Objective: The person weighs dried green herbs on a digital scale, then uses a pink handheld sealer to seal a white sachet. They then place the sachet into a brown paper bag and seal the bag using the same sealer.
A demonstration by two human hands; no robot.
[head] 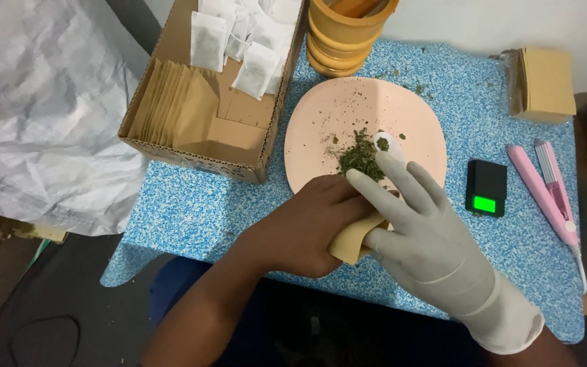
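1. Left hand [307, 228], bare, fingers curled and clamped on a small tan paper pouch [353, 238], held just at the near edge of the pink plate [321, 115], above the worktop [191, 204].
2. Right hand [419, 231], in a pale grey-white glove, fingers spread and mostly straight, touching the same pouch from the right. Whether it really grips the pouch: cannot tell, the thumb side is hidden.
3. Small white scoop-like piece [383, 143] just beyond the gloved fingertips, lying on the plate with a few green bits in it. Contact with the fingers is unclear.
4. Plate holds a small heap of dried green herb [359, 158] near its near-centre, plus loose crumbs scattered over the rest.
5. Open cardboard box [239, 132] left of the plate: a row of flat tan pouches [171, 102] standing on edge at its left side, and loose white filter bags [239, 34] with dark filling piled at the far end.
6. Stack of yellow-orange round tubs [344, 34] behind the plate, at the far edge; contents not readable.
7. Small black pocket scale [486, 187] with a lit green display, right of the plate, well apart from the hands.
8. Pink flat-iron style sealer [548, 194] further right, lying lengthwise.
9. Tan pouch bundle in clear wrap [545, 85], far right corner.
10. Worktop is blue-speckled, with stray herb crumbs near the tubs.
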